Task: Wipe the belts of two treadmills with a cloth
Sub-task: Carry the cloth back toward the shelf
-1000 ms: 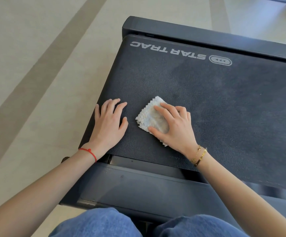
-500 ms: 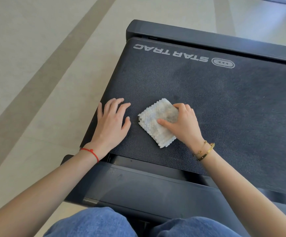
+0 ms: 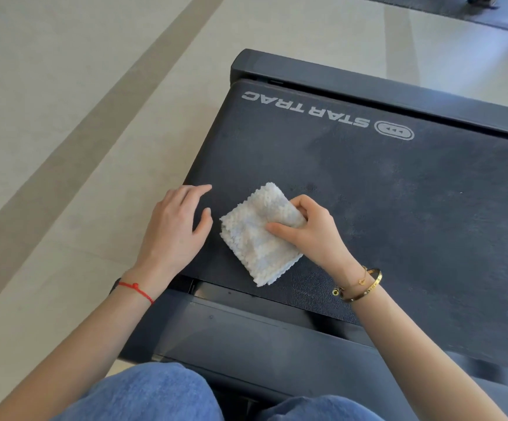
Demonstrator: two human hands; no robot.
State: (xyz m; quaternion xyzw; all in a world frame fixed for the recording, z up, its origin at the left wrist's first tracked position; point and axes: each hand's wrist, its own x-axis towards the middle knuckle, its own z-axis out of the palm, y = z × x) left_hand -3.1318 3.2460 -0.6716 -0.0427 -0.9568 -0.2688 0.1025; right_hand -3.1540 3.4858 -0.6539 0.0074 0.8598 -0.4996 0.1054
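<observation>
A dark treadmill belt (image 3: pixel 398 192) with a white STAR TRAC logo fills the middle and right of the view. A folded white cloth (image 3: pixel 255 238) lies on the belt near its left end. My right hand (image 3: pixel 310 232) pinches the cloth's right edge, fingers curled over it and thumb on top. My left hand (image 3: pixel 173 229) rests on the belt's left edge just left of the cloth, fingers relaxed and slightly lifted.
The treadmill's dark side rail (image 3: pixel 261 338) runs below the belt, with my jeans-clad knees (image 3: pixel 155 393) beneath it. Pale floor (image 3: pixel 64 117) with a darker stripe lies to the left. A dark mat (image 3: pixel 474 10) shows at the top right.
My right hand went from flat on the cloth to curled, gathering its right edge. The left hand's fingers have lifted a little off the belt.
</observation>
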